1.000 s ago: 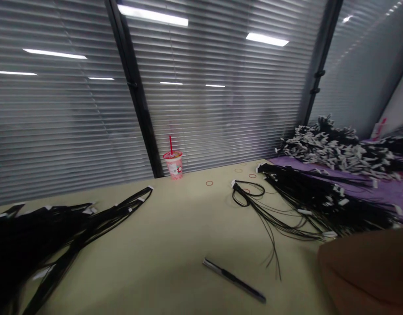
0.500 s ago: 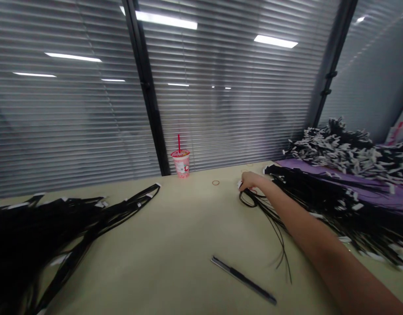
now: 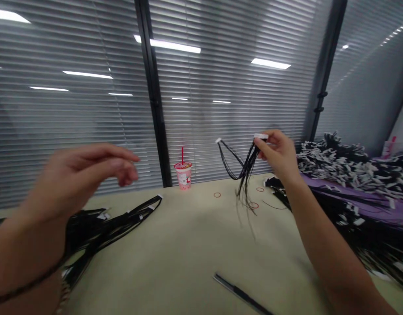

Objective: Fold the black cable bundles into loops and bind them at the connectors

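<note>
My right hand (image 3: 277,151) pinches a black wire harness (image 3: 249,164) by its white connector, up off the table. Its thin wires hang down, and one looped branch with a smaller white connector (image 3: 218,140) swings out to the left. On the left, my left hand (image 3: 99,168) is in the air, fingers partly curled and apart, with nothing in it. Beneath that hand lies a pile of black wire harnesses (image 3: 122,223) with white connectors, partly hidden by my forearm.
A pink cup with a red straw (image 3: 183,176) stands by the blinds. Rubber bands (image 3: 217,194) lie on the table (image 3: 182,249), with a pen (image 3: 237,292) near the front. To the right, more black harnesses (image 3: 339,214) and a heap of white-ended ones (image 3: 352,162) rest on purple material.
My right hand has lifted the wire harness off the table, and its wires now dangle. My left hand has come into view from the left. The view has tilted slightly up.
</note>
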A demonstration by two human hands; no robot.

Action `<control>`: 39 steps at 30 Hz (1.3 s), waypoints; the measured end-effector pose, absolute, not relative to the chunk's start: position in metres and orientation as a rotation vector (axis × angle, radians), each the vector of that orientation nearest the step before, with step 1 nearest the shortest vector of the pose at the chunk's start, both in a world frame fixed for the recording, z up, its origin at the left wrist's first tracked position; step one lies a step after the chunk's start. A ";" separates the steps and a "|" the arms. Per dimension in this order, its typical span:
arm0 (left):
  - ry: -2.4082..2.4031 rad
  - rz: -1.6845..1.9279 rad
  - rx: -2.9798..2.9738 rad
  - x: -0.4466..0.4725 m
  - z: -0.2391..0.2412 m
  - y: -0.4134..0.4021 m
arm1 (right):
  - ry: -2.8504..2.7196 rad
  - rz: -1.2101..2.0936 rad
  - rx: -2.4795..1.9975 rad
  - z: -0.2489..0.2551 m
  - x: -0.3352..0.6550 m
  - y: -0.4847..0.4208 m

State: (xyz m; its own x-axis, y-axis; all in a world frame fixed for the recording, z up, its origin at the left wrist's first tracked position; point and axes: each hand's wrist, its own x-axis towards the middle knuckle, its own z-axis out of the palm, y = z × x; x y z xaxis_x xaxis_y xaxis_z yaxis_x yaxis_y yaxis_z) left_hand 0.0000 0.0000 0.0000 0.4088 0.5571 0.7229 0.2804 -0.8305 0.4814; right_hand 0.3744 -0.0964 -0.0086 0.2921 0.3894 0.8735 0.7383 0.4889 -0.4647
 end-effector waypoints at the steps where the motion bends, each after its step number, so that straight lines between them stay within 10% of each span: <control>1: 0.690 1.162 2.351 0.016 0.005 0.004 | -1.289 -0.329 -1.008 -0.001 0.367 -0.101; 5: 0.694 0.460 2.083 0.077 0.016 0.013 | -1.289 -0.309 -0.783 0.024 0.340 -0.092; 20: 0.385 0.841 1.649 0.135 -0.012 0.012 | -1.894 0.363 -0.805 -0.027 0.279 -0.036; 39: 0.109 0.667 2.162 0.134 -0.018 0.019 | -1.792 -0.396 -0.870 -0.026 0.296 -0.024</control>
